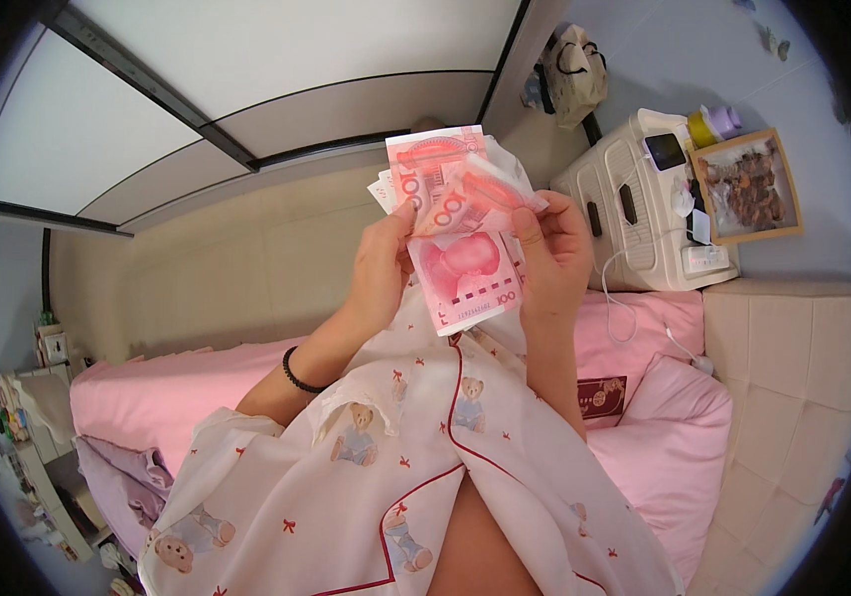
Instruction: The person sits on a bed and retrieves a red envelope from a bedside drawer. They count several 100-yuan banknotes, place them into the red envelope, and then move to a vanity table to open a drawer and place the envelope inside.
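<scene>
A stack of red-pink banknotes (462, 283) is held up in front of my body, between both hands. My left hand (380, 264) grips the stack at its left edge, thumb on top. At the right edge, my right hand (558, 257) pinches a bent upper banknote (488, 195) between thumb and fingers. That note slants across the others, its far end curled. Behind it, more note edges fan out to the left and right. The lowest notes are mostly hidden, as are the fingertips beneath the stack.
Pink bedding (194, 391) spreads on both sides of me, with a dark red booklet (602, 398) by a pillow (664, 439). A cream cabinet (623, 201) at right carries a framed box (749, 186), a power strip (705, 259) and a trailing white cable (605, 279). Sliding wardrobe doors (321, 52) stand ahead.
</scene>
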`<state>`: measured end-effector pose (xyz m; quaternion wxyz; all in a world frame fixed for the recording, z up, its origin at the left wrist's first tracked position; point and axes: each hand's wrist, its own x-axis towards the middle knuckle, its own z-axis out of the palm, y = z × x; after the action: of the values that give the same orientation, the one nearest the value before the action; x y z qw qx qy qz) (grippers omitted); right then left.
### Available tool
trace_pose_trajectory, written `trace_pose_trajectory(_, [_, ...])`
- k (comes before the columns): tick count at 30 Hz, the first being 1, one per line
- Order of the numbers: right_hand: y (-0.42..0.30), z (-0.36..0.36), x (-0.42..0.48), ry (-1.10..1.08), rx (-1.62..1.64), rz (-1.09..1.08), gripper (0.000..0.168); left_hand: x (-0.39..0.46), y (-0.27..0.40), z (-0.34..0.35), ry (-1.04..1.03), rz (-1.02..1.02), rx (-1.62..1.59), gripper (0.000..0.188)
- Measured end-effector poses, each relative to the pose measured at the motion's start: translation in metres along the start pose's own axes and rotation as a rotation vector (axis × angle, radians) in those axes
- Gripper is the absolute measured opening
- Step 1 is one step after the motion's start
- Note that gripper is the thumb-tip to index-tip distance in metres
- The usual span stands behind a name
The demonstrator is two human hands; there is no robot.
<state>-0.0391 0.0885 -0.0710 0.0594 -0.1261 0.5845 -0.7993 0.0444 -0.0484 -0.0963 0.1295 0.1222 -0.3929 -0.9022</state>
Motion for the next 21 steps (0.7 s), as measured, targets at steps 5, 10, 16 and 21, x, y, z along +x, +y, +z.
trace_pose_trajectory(5, [0.004, -0.026, 0.007, -0.284, -0.153, -0.13, 0.015, 0.0, -0.003, 0.0, 0.124, 0.02, 0.225, 0.038])
trace_pose_trajectory(10, [0.001, -0.012, 0.009, -0.068, -0.158, 0.129, 0.018, -0.001, -0.002, 0.013, 0.107, 0.094, 0.44, 0.04])
trace_pose_trajectory(16, [-0.002, -0.008, 0.01, -0.11, -0.033, 0.091, 0.011, 0.001, 0.001, 0.002, 0.038, 0.033, 0.266, 0.034])
trace_pose_trajectory(21, [-0.003, -0.021, 0.01, -0.326, -0.059, 0.005, 0.007, 0.002, -0.005, -0.017, 0.114, 0.296, 0.679, 0.035])
